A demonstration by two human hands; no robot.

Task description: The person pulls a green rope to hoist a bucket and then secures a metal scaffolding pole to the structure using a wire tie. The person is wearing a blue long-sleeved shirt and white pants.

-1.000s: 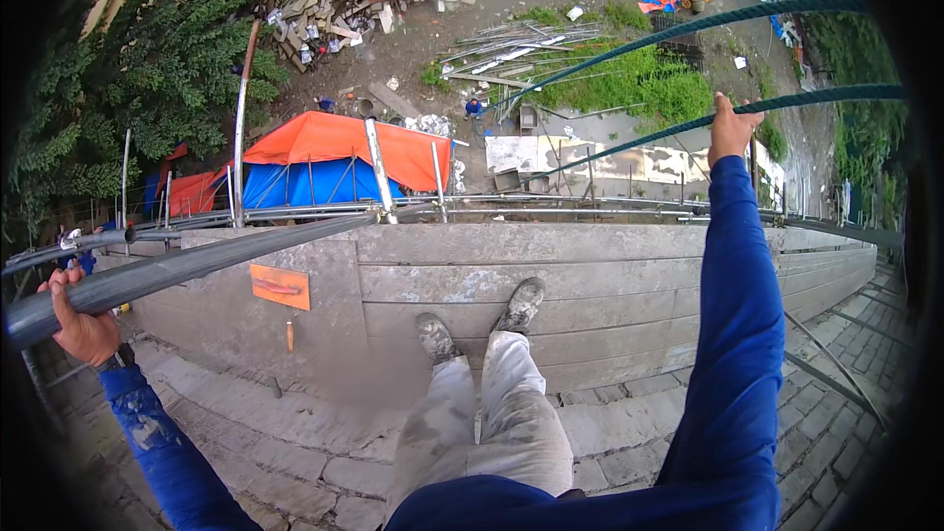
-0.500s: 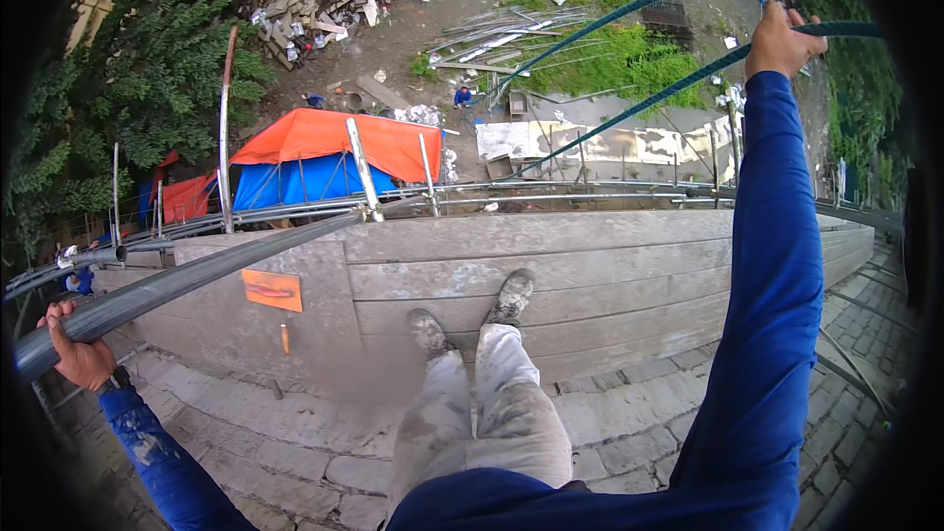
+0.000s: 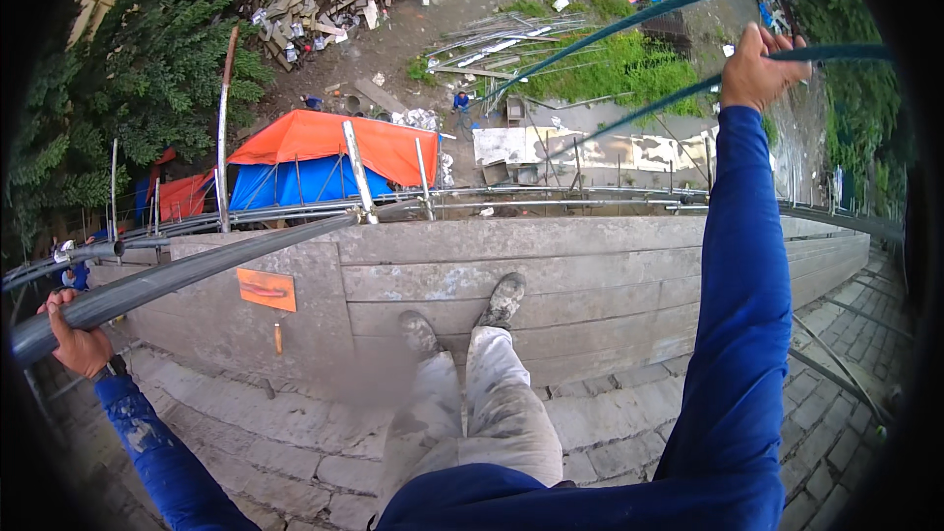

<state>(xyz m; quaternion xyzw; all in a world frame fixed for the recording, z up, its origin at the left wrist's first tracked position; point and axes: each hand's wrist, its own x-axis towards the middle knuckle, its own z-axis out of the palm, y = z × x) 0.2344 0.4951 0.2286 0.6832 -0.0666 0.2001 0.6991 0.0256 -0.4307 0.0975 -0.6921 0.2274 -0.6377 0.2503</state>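
My left hand [image 3: 81, 342] is closed round a grey metal scaffold pipe [image 3: 211, 267] that slants from the left rim toward the platform's outer edge. My right arm stretches far out to the right, and its hand [image 3: 760, 71] grips a green rope [image 3: 669, 98] that runs down toward the ground. A second length of green rope [image 3: 678, 6] passes above that hand without touching it. On the planks left of my boots lie an orange plastering float [image 3: 266, 290] and a small tool with an orange handle [image 3: 278, 337].
I stand on a high plank platform [image 3: 590, 275] with pipe rails [image 3: 551, 205] along its outer edge. A brick wall [image 3: 295, 467] is on the near side. Far below are an orange and blue tarp shelter [image 3: 334, 152], a person in blue [image 3: 461, 100] and scrap boards [image 3: 320, 5].
My right hand has moved left and slightly down with the rope, whose lower end has swung. My left hand stays on the pipe. The whole view has shifted slightly.
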